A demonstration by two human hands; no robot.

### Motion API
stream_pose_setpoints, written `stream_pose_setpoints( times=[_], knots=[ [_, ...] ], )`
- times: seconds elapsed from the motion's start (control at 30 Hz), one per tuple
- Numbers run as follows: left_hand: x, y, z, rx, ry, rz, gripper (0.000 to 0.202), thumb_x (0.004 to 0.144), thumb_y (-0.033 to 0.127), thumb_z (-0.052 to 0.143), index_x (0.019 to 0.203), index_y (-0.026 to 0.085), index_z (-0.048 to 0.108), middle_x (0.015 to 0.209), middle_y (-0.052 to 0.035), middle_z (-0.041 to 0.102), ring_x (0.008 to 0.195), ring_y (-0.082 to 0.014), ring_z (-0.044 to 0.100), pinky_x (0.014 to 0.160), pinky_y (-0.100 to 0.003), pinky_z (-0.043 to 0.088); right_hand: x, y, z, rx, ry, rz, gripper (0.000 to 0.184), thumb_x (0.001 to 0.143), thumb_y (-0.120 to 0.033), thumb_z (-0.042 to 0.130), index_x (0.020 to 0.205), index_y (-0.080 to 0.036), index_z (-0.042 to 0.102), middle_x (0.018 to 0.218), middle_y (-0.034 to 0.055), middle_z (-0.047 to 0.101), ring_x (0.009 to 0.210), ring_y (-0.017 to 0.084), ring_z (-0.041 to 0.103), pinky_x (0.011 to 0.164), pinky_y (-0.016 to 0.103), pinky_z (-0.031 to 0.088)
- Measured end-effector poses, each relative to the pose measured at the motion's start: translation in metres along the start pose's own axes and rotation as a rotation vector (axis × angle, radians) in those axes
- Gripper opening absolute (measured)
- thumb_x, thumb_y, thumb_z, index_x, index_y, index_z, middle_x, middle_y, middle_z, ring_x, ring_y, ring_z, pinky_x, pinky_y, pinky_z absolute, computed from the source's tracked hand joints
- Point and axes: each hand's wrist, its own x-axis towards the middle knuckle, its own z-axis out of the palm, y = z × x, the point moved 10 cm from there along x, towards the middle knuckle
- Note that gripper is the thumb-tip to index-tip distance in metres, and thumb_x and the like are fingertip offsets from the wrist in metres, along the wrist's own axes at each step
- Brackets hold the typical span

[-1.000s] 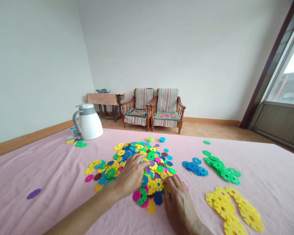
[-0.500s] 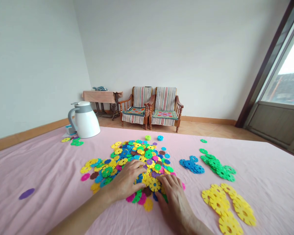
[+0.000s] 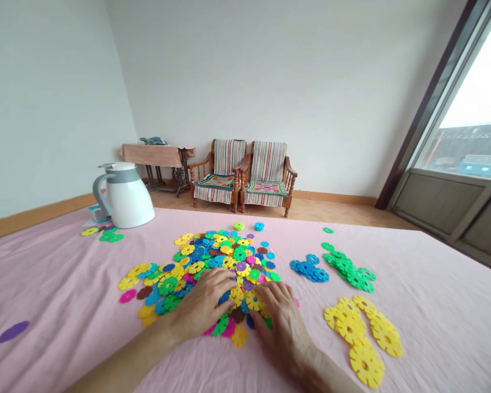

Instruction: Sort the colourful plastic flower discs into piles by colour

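A heap of notched plastic snowflake discs (image 3: 198, 254) in mixed colours lies in the middle of the pink cloth. My left hand (image 3: 204, 302) rests over the near part of the heap, fingers loosely bent and thumb apart. On the heap's right near side lies my right hand (image 3: 284, 322), its fingers stretched over the pieces and thumb spread. A yellow disc (image 3: 254, 299) shows between the two hands, close to my right fingertips. Neither hand visibly holds a piece; the discs under the palms are hidden.
Sorted to the right are blue discs (image 3: 310, 269), green discs (image 3: 349, 270) and yellow discs (image 3: 352, 327). A white jug (image 3: 130, 199) stands at the back left beside a few discs. One purple disc (image 3: 13, 332) lies far left. Two wooden chairs (image 3: 265, 169) stand beyond the table.
The view has turned slightly right, so everything sits further left in the picture. Both hands stay over the heap in nearly the same pose.
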Motion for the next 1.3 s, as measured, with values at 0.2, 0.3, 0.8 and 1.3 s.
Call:
stream_pose_setpoints(
  times=[0.2,0.3,0.8,1.3],
  knots=[
    [0.000,0.003,-0.003,0.009,-0.009,-0.003,0.025,0.082,0.023,0.061,0.107,0.024,0.062,0.120,-0.0046,0.058,0.113,-0.0237,0.050,0.098,-0.044,0.040,-0.002,0.041,-0.039,-0.122,0.011,0.092,0.020,0.082,-0.030,0.056,0.099,-0.021,0.060,0.096,0.0066,0.063,0.094,0.024,0.055,0.084,0.042,0.040],
    [0.000,0.003,-0.002,0.010,-0.016,-0.005,0.023,0.082,0.023,0.061,0.105,0.024,0.063,0.120,-0.0045,0.058,0.113,-0.0236,0.050,0.098,-0.044,0.040,-0.014,0.073,-0.062,-0.172,-0.023,0.173,0.022,0.082,-0.037,0.054,0.097,-0.022,0.061,0.098,0.0061,0.064,0.094,0.024,0.057,0.085,0.043,0.040],
    [0.001,0.000,0.004,0.035,-0.077,-0.031,0.024,0.084,0.022,0.058,0.107,0.025,0.062,0.124,-0.0042,0.056,0.117,-0.0242,0.047,0.101,-0.046,0.037,-0.071,0.123,-0.097,-0.262,-0.456,0.268,0.072,0.066,-0.029,0.063,0.134,-0.035,0.042,0.146,0.0011,0.033,0.136,0.030,0.022,0.108,0.052,0.024],
    [0.002,0.002,0.003,0.047,-0.076,-0.012,0.026,0.084,0.019,0.057,0.109,0.025,0.061,0.124,-0.0048,0.057,0.117,-0.0245,0.047,0.100,-0.047,0.038,-0.063,0.136,-0.091,-0.285,-0.241,0.202,0.060,0.073,-0.030,0.061,0.131,-0.030,0.046,0.140,0.0091,0.043,0.132,0.031,0.032,0.102,0.057,0.031]
  ],
)
